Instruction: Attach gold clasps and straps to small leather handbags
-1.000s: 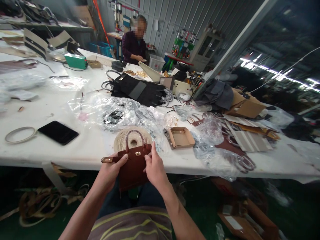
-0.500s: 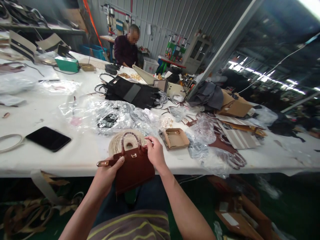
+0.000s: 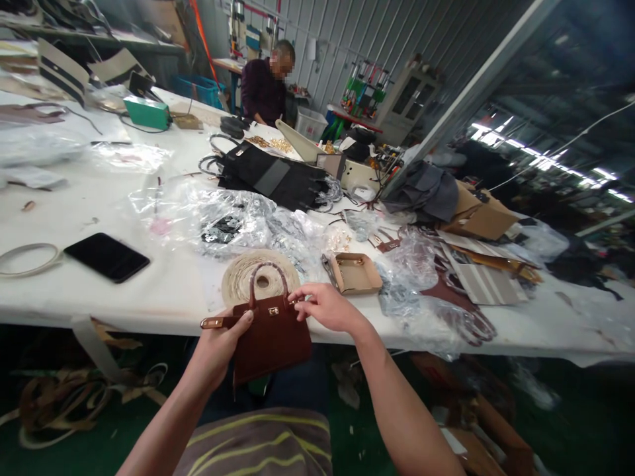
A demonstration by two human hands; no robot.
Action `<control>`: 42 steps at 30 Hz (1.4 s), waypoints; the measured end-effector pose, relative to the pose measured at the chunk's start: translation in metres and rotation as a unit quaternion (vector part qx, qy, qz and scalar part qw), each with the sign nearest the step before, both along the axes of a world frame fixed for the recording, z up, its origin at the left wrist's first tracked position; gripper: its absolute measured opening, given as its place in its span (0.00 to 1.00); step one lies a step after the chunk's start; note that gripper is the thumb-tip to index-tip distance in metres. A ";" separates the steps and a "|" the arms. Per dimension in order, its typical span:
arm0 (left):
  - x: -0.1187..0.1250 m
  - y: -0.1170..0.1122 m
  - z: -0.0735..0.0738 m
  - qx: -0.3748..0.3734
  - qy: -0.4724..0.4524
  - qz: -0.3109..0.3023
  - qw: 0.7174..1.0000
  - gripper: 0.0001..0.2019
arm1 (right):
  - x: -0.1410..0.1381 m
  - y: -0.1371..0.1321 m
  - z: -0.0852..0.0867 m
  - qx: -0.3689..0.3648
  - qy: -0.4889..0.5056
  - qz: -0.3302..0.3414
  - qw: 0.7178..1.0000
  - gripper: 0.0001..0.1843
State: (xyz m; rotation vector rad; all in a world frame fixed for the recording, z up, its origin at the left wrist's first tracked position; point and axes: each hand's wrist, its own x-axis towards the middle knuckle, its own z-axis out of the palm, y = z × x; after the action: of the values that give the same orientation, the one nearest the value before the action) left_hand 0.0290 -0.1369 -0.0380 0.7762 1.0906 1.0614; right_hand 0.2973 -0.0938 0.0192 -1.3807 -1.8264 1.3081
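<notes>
A small brown handbag (image 3: pixel 272 347) with an upright rolled handle and a gold-coloured clasp (image 3: pixel 273 311) is at the table's front edge, above my lap. My left hand (image 3: pixel 225 340) grips its left side, thumb on the front near the top. A brown strap with a metal end (image 3: pixel 214 322) sticks out to the left over that hand. At the bag's upper right corner, my right hand (image 3: pixel 322 305) has thumb and fingers pinched together beside a small shiny fitting. What lies between these fingertips is too small to make out. Behind the handle lies a cream-coloured roll (image 3: pixel 233 281).
Right of the roll stands a cardboard tray (image 3: pixel 357 274) with small metal pieces. A black phone (image 3: pixel 106 256) lies at left. Clear plastic wrap (image 3: pixel 238 211) and black bags (image 3: pixel 278 175) lie behind. Another person (image 3: pixel 265 86) works across the table.
My right hand has swung lower and its forearm more to the right, with the wrist bent; its fingers stay at the bag's corner. My left hand still holds the handbag. The view has shifted slightly.
</notes>
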 end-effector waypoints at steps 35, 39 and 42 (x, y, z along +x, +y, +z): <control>0.011 -0.006 -0.003 0.048 0.103 0.007 0.993 0.31 | -0.012 -0.033 -0.052 0.222 -0.141 -0.201 0.944 0.09; 0.011 -0.008 0.002 0.054 0.132 -0.002 0.990 0.31 | -0.013 -0.034 -0.056 0.224 -0.107 -0.216 0.944 0.08; 0.011 -0.006 0.009 0.052 0.129 -0.011 0.990 0.30 | -0.014 -0.035 -0.064 0.200 -0.034 -0.257 0.945 0.07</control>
State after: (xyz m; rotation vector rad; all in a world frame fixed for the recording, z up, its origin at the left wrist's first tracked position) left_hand 0.0399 -0.1432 -0.0291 1.0290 1.2489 1.0234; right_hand 0.2832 -0.1291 -0.0443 -1.5370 -1.5111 0.5927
